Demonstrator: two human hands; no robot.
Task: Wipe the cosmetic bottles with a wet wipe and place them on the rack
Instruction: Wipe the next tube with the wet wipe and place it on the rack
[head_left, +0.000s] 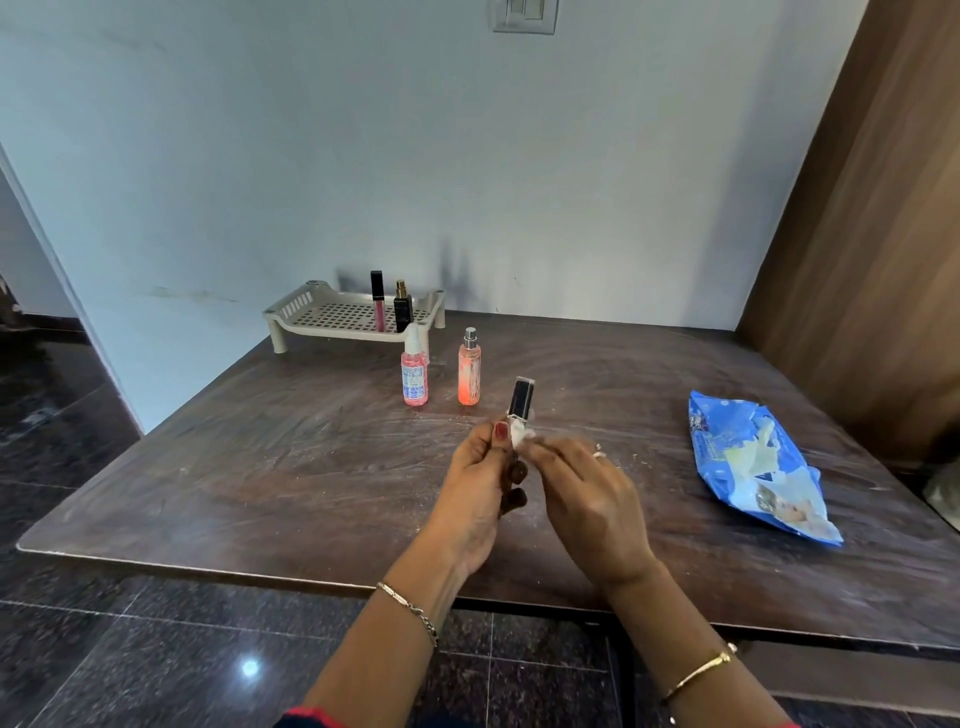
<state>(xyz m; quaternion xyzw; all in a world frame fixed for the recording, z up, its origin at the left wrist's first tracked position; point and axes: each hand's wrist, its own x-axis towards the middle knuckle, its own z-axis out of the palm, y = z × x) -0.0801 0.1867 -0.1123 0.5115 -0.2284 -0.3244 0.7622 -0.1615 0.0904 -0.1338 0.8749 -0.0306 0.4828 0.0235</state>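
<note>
The left hand (480, 467) held a small dark bottle (521, 399) upright above the table (260, 493) while the right hand (587, 488) pinched a wet wipe (521, 436) against its base, wiping evidently under way; placement on the rack (332, 314) would follow.

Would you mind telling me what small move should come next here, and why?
Probably slide the wet wipe up over the dark bottle: the left hand grips its base, the right hand presses the wipe low, and the upper part looks unwiped.
</note>
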